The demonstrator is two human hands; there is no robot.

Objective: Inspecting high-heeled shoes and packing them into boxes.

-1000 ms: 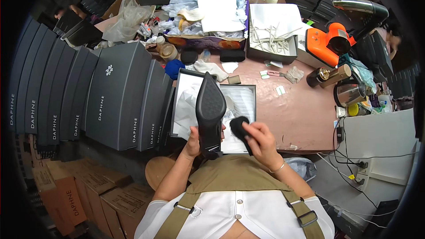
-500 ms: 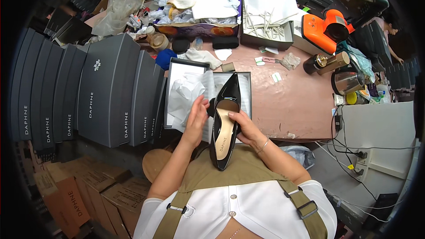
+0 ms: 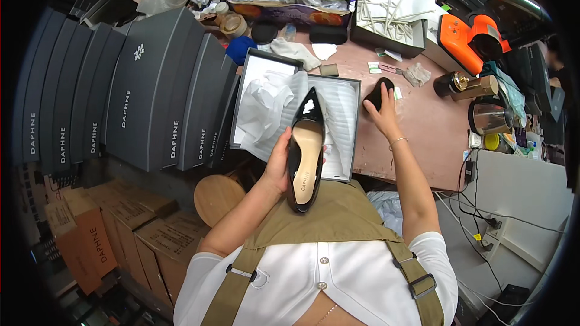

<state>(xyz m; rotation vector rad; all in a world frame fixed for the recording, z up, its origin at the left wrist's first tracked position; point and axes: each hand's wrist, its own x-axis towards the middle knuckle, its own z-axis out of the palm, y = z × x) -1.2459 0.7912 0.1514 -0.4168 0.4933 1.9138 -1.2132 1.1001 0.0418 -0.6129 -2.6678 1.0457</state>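
A glossy black pointed-toe pump (image 3: pixel 308 160) with a beige insole is tilted toe-away in front of me, over the near edge of an open shoebox (image 3: pixel 357 102). My left hand (image 3: pixel 279 160) grips it by the left side, fingers passing underneath. To the right of that box, my right hand (image 3: pixel 383 110) is out over the table, thumb and fingers around a small black pad-like piece (image 3: pixel 381 90). The fingers partly cover this piece, so its exact kind is unclear. White tissue paper (image 3: pixel 264 99) lies crumpled across the shoebox and its lid.
Dark grey shoeboxes (image 3: pixel 154 84) stand in a row at left. Behind are a box of white sticks (image 3: pixel 393 21), an orange tool (image 3: pixel 462 42) and a purple box with tissue (image 3: pixel 290 15). A wooden stool (image 3: pixel 219 199) and brown cartons (image 3: pixel 172 241) are below left.
My right hand has let go of the pump and moved right and away, onto the black piece. My left hand has taken hold of the pump's side. The view has shifted slightly.
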